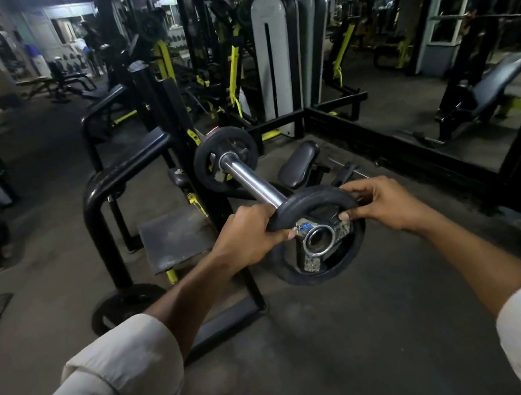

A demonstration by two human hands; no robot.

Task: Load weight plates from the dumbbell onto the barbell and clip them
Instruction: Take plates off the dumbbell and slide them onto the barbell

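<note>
Both hands grip a black weight plate at the near end of the chrome barbell sleeve: left hand on its left rim, right hand on its right. Another plate sits farther up the sleeve.

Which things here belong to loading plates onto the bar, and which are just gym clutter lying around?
Part of the job:
weight plate gripped by the left hand and right hand
chrome barbell sleeve
plate already on the bar

Just lying about:
plate on the floor
black padded bench
grey machine shroud
</note>
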